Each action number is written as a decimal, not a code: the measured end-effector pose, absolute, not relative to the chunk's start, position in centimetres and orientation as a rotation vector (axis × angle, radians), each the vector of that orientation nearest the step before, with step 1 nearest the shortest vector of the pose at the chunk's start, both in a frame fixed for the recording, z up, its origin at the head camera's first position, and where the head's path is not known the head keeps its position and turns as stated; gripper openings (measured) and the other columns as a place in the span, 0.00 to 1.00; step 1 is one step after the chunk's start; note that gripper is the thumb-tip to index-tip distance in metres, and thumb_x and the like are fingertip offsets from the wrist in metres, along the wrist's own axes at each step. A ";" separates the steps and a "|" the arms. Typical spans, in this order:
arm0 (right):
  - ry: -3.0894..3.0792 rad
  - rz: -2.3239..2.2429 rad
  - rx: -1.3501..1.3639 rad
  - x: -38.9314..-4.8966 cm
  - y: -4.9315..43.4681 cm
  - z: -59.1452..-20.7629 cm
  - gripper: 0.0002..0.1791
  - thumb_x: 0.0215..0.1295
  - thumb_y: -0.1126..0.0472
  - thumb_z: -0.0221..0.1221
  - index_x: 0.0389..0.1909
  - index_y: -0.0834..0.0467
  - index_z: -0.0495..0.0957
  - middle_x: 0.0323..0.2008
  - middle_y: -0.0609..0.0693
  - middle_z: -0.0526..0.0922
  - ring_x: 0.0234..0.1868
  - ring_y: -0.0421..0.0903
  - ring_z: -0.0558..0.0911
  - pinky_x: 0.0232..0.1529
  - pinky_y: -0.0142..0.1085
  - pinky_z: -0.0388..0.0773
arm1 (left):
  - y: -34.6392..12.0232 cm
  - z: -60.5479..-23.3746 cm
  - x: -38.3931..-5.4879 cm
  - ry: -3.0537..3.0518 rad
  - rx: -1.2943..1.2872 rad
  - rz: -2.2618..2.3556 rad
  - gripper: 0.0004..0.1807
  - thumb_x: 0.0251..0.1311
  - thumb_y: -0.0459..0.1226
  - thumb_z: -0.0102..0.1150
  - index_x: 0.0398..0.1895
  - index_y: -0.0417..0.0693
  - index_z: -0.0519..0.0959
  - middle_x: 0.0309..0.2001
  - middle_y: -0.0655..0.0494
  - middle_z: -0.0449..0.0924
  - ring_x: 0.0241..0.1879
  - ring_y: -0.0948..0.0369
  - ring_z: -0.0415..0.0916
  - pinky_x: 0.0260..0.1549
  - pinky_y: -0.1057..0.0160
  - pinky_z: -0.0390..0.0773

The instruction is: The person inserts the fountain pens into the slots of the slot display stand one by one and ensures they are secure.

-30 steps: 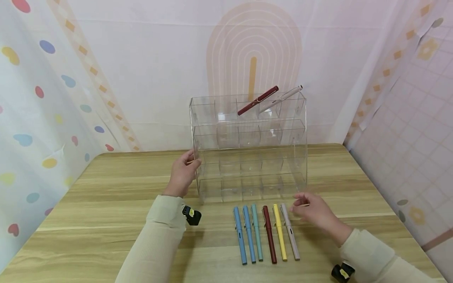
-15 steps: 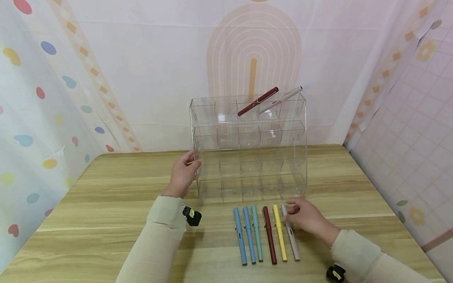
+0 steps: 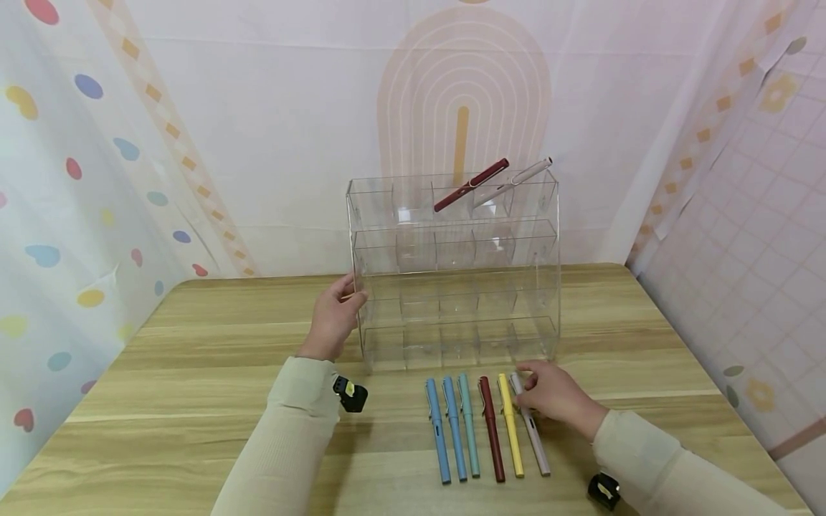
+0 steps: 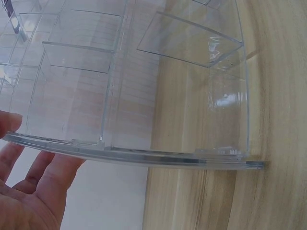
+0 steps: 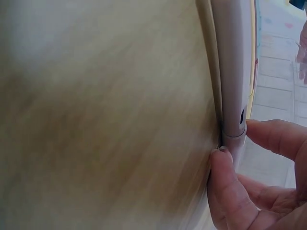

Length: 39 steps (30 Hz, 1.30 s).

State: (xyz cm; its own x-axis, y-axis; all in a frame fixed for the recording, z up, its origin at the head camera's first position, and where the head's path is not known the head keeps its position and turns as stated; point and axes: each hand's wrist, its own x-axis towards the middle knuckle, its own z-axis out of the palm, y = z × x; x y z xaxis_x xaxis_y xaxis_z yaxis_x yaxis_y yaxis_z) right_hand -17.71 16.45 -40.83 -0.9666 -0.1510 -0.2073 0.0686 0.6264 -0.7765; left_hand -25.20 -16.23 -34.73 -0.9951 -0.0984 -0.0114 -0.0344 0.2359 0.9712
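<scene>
A clear acrylic display rack [image 3: 454, 271] with tiered compartments stands toward the back of the table. My left hand [image 3: 331, 319] grips its left side panel [image 4: 144, 158], thumb on one face and fingers around the other. In front of the rack lies a row of pens. At the row's right end is a pale lilac pen [image 3: 535, 437], whose capped upper part my right hand [image 3: 560, 394] pinches between thumb and fingertips. The right wrist view shows those fingertips [image 5: 223, 160] at the joint between cap and barrel. Beside it lie a yellow pen [image 3: 511, 426] and a dark red pen [image 3: 492, 430].
Further left in the row are a teal pen [image 3: 470, 426] and two blue pens [image 3: 437, 430]. Another dark red pen [image 3: 471, 185] and a pale pen [image 3: 516, 180] lean in the rack's top tier. A patterned curtain [image 3: 277, 129] hangs behind the wooden table [image 3: 213, 401].
My right hand has moved left from beside the row onto the pale lilac pen and now pinches it. The pen's lower end has shifted slightly right. The left hand has stayed on the rack.
</scene>
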 end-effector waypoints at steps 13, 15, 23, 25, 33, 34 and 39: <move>2.651 -1.090 -0.074 -18.1 15.7 -40.5 0.28 0.55 0.71 0.62 0.58 0.71 0.71 0.25 0.52 0.77 0.18 0.43 0.75 0.18 0.33 0.71 | -16.4 -34.8 -25.1 -2.435 0.138 -1.897 0.28 0.70 0.36 0.49 0.73 0.50 0.61 0.62 0.42 0.68 0.55 0.49 0.68 0.38 0.62 0.73; 2.649 -1.088 -0.056 -18.1 15.7 -40.5 0.27 0.55 0.70 0.62 0.57 0.71 0.71 0.25 0.52 0.78 0.17 0.43 0.75 0.17 0.32 0.71 | -16.4 -34.8 -25.1 -2.439 0.138 -1.895 0.28 0.70 0.36 0.49 0.73 0.50 0.61 0.62 0.42 0.67 0.56 0.48 0.68 0.39 0.61 0.73; 2.603 -1.191 -0.030 -17.9 16.2 -39.9 0.26 0.54 0.70 0.61 0.55 0.70 0.70 0.22 0.52 0.78 0.17 0.44 0.75 0.19 0.35 0.74 | -16.3 -34.7 -25.1 -2.436 0.127 -1.895 0.28 0.71 0.36 0.48 0.73 0.48 0.61 0.62 0.41 0.67 0.56 0.49 0.68 0.41 0.60 0.74; 2.596 -1.226 -0.047 -17.9 16.5 -39.7 0.25 0.54 0.69 0.60 0.55 0.70 0.70 0.23 0.53 0.78 0.19 0.44 0.76 0.20 0.36 0.75 | -16.3 -34.7 -25.1 -2.437 0.122 -1.891 0.28 0.71 0.36 0.48 0.73 0.47 0.61 0.62 0.41 0.67 0.55 0.50 0.69 0.40 0.60 0.74; 2.525 -1.418 -0.097 -18.3 17.4 -38.5 0.24 0.56 0.71 0.56 0.54 0.72 0.66 0.31 0.58 0.78 0.23 0.47 0.78 0.23 0.41 0.79 | -16.3 -34.6 -25.0 -2.425 0.115 -1.897 0.27 0.70 0.35 0.48 0.72 0.48 0.61 0.61 0.42 0.68 0.55 0.50 0.69 0.42 0.58 0.75; 2.517 -1.432 -0.091 -18.3 17.5 -38.3 0.24 0.56 0.71 0.56 0.55 0.72 0.66 0.31 0.58 0.78 0.23 0.47 0.78 0.24 0.41 0.79 | -16.3 -34.6 -25.0 -2.423 0.117 -1.898 0.27 0.70 0.35 0.48 0.72 0.48 0.62 0.61 0.41 0.68 0.55 0.51 0.69 0.42 0.59 0.75; 2.507 -1.481 -0.084 -18.7 18.1 -37.5 0.24 0.59 0.69 0.55 0.56 0.72 0.64 0.34 0.60 0.77 0.25 0.47 0.79 0.27 0.43 0.80 | -16.3 -34.7 -25.1 -2.419 0.119 -1.904 0.27 0.70 0.34 0.48 0.72 0.47 0.62 0.61 0.41 0.68 0.54 0.51 0.69 0.38 0.63 0.74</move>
State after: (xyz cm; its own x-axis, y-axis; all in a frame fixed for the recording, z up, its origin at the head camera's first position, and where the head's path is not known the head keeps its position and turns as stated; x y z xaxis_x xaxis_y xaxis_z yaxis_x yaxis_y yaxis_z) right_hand -18.66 18.06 -37.51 -0.9724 -0.1639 -0.1660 0.0663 0.4883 -0.8702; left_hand -25.08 -16.28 -34.66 -0.9952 -0.0982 0.0004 -0.0226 0.2336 0.9721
